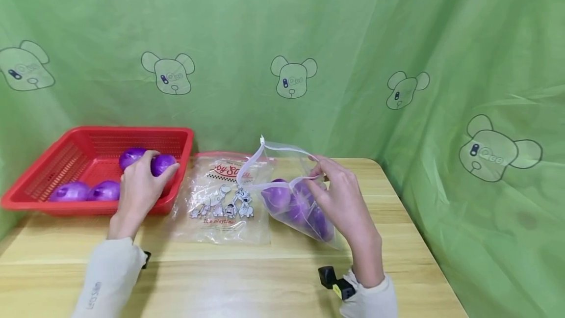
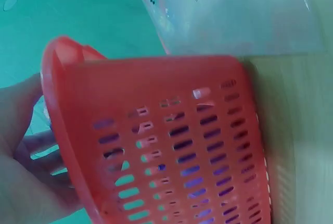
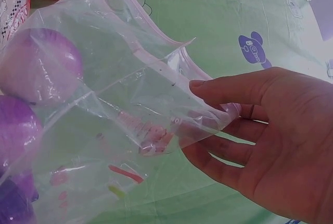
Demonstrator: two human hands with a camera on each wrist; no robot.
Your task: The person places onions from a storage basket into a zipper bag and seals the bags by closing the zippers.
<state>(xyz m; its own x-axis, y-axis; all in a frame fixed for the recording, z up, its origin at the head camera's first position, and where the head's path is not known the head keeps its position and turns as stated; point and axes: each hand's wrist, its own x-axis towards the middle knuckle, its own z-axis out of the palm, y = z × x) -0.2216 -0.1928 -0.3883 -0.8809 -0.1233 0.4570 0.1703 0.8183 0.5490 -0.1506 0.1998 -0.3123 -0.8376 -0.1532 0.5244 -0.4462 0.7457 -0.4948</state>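
Where the right hand (image 1: 342, 195) pinches its rim between thumb and fingers, one clear zip bag (image 1: 265, 187), white closure strip, mouth standing open, tilted on the desk (image 1: 220, 278). Contents: several purple onions (image 1: 277, 198), bunched towards the lower part and visible through the plastic; exact number uncertain owing to overlap and folds.

One red basket (image 1: 94, 173), rectangular, slotted sides and flared rim, at the far left of the desk, well apart from the clear zip bag. Contents: four onions with a purple sheen. Two lie side by side along the near side, the left one (image 1: 69, 191) and its neighbour (image 1: 105, 190); a third (image 1: 132, 157) sits farther back; the fourth (image 1: 163, 165), near the basket's right wall, is held by the left hand (image 1: 139, 183), thumb on one side and fingers on the other. From the left wrist, this grip is largely hidden by the basket.

One printed bag (image 1: 225, 210), transparent, lying flat between the basket and the clear zip bag; red strip along the top, red lettering including "It's playtime!", a row of cartoon figures. The clear bag's mouth overlaps its right edge in the head view.

Two light sleeves (image 1: 106, 278), the left lettered; one black device (image 1: 335, 283) at the right wrist.

Backdrop: one green curtain (image 1: 335, 38), printed with outlined bear heads.
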